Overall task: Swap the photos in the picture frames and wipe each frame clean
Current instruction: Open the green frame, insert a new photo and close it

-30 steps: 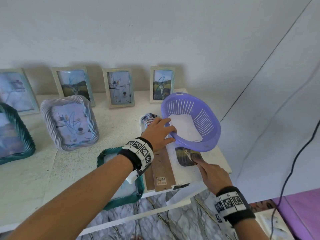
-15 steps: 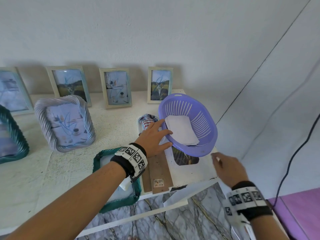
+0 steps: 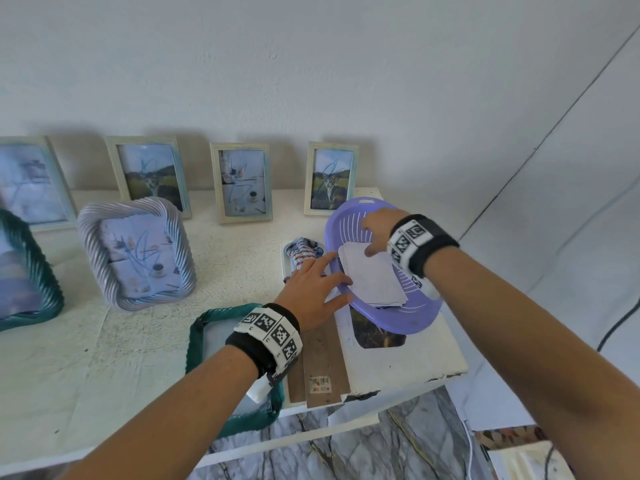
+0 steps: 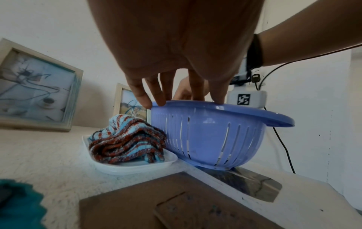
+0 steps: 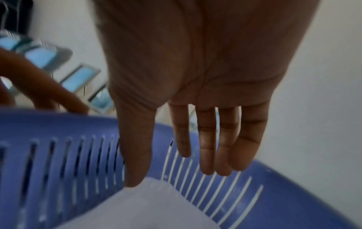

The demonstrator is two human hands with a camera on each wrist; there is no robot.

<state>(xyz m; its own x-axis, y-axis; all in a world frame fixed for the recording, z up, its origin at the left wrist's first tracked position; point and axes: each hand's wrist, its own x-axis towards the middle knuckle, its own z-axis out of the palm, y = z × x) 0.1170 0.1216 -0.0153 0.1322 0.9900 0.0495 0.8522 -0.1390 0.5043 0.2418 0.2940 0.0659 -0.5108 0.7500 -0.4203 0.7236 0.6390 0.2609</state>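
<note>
A purple slotted basket (image 3: 408, 320) (image 4: 205, 136) (image 5: 58, 139) stands tilted at the table's right end, with a stack of white sheets (image 3: 374, 282) (image 5: 147, 209) inside. My left hand (image 3: 322, 282) (image 4: 176, 96) rests straight fingers on its near-left rim. My right hand (image 3: 375, 233) (image 5: 186, 155) reaches into the basket from the right, fingers straight, thumb tip touching the top sheet. A loose photo (image 3: 375, 336) (image 4: 250, 186) lies partly under the basket. Beside it lie a brown backing board (image 3: 322, 358) (image 4: 156, 209) and a flat teal frame (image 3: 204, 327).
A striped cloth (image 3: 303, 252) (image 4: 125, 139) sits on a white tray (image 4: 133, 168) left of the basket. A grey twisted frame (image 3: 135, 251) stands mid-table, with pale frames (image 3: 242, 181) along the wall. The table's right edge (image 3: 450, 358) is close; a black cable (image 3: 623, 317) hangs beyond.
My right hand left the loose photo at the table's front, swung up and round, and now reaches into the basket. My left hand stayed on the basket rim.
</note>
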